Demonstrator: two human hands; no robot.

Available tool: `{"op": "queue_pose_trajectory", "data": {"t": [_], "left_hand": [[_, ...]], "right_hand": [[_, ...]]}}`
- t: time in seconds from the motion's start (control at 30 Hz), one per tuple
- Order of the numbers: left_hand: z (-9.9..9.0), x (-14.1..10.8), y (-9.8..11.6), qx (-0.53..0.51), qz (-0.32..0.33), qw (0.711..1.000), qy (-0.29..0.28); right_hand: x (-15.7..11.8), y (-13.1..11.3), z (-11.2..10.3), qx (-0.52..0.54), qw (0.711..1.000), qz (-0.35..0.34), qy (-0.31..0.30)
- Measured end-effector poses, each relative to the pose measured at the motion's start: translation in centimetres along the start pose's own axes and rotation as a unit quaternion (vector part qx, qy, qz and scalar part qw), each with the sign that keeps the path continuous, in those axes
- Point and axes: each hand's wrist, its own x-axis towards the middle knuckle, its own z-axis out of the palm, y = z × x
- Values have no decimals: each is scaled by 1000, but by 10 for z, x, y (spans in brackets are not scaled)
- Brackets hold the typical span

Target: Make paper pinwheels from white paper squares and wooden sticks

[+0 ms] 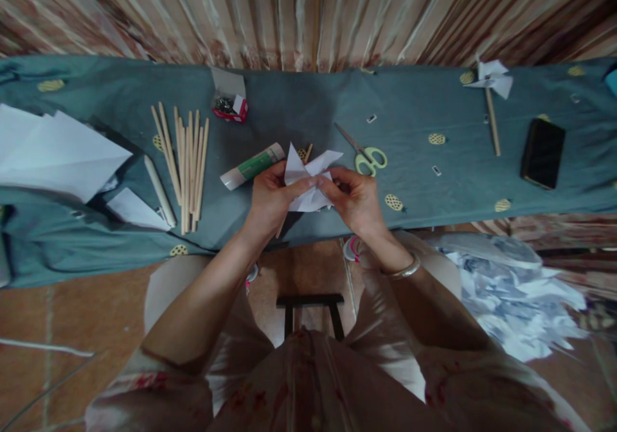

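A white folded paper pinwheel (308,194) is held between my two hands over the table's front edge. My left hand (274,197) is closed on its left side, thumb pressed near the middle. From the right, my right hand (354,199) pinches the paper close to its centre. A wooden stick shows partly behind the paper, above and below it. Just beyond my left hand lies a green and white glue tube (253,166). Scissors with pale green handles (369,157) rest beyond my right hand.
Several wooden sticks (187,168), a white pen-like rod (159,191) and paper sheets (58,152) lie left. Behind stands an open red box (230,107). At right are a finished pinwheel (492,83) and black phone-like object (542,153). A bag of paper (515,297) sits below right.
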Motion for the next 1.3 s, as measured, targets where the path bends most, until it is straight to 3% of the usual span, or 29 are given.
{"op": "queue_pose_trajectory", "data": {"t": [0.2,0.4,0.67,1.0,1.3], "left_hand": [[-2,2,-2,-7,3,1000,-1],[-7,9,-1,-39,-1,999,31],[-6,11,-1,-62,-7,997,43],[0,6,-4,-23,19,999,15],[1,2,-5,-31,-23,999,-16]], "right_hand": [[0,-2,0,0,1000,-10,-2],[-4,-5,-9,4,996,-78,48],[-12,-13,-18,-137,968,-209,8],[-11,-11,-15,-208,943,-260,22],[-8,-15,-15,-217,949,-228,9]]}}
